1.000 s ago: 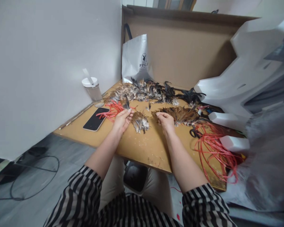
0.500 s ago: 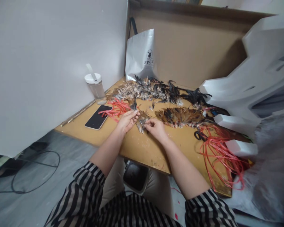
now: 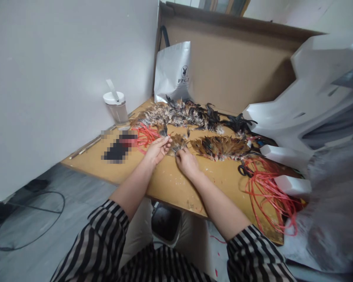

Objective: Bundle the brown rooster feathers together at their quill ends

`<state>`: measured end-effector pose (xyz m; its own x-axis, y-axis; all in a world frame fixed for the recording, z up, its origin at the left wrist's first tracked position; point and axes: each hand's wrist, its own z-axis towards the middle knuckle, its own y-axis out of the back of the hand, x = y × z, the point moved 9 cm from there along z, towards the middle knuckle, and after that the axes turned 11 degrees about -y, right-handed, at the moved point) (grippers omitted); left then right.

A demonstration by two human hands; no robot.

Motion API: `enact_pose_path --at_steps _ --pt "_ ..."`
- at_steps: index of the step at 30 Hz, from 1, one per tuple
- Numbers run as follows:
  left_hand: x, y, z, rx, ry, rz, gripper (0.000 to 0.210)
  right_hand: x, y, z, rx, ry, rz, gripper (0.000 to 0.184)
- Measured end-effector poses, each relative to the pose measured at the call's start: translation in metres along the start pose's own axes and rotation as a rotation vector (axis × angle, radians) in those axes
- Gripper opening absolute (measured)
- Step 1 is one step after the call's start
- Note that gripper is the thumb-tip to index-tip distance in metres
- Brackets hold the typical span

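My left hand [image 3: 159, 150] is closed in a pinch on a dark feather [image 3: 165, 128] that stands up from its fingertips. Close to its right, my right hand [image 3: 188, 161] has its fingers curled down into a small heap of brown feathers [image 3: 179, 142]; its fingertips are partly hidden there and seem to pinch feathers. A row of brown feathers [image 3: 223, 147] lies to the right of this heap. Behind both hands spreads a long pile of mottled feathers [image 3: 179, 113], with black feathers [image 3: 240, 122] at its right end.
Red plastic strips [image 3: 147, 136] lie left of my hands, and more red strips [image 3: 267, 196] sit at the right beside black-handled scissors [image 3: 244, 170]. A lidded cup [image 3: 117, 107], a blurred-out dark object [image 3: 117, 150], a silver bag [image 3: 173, 72] and white foam pieces [image 3: 288, 154] surround the work area.
My right hand has moved slightly left and reached into the small feather heap. My left hand keeps its pinch on the dark feather. The view has shifted a little.
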<state>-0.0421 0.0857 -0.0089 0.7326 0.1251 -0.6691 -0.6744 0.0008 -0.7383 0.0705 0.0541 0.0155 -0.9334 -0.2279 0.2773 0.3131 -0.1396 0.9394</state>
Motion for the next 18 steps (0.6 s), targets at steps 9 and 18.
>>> enact_pose_path --at_steps 9,18 --pt "-0.021 -0.027 0.024 0.067 -0.036 -0.118 0.012 -0.055 0.046 0.024 -0.215 -0.103 0.571 0.022" --pt "0.000 -0.012 0.031 0.111 0.063 -0.192 0.009 -0.069 0.048 0.096 -0.081 -0.189 -0.128 0.019"
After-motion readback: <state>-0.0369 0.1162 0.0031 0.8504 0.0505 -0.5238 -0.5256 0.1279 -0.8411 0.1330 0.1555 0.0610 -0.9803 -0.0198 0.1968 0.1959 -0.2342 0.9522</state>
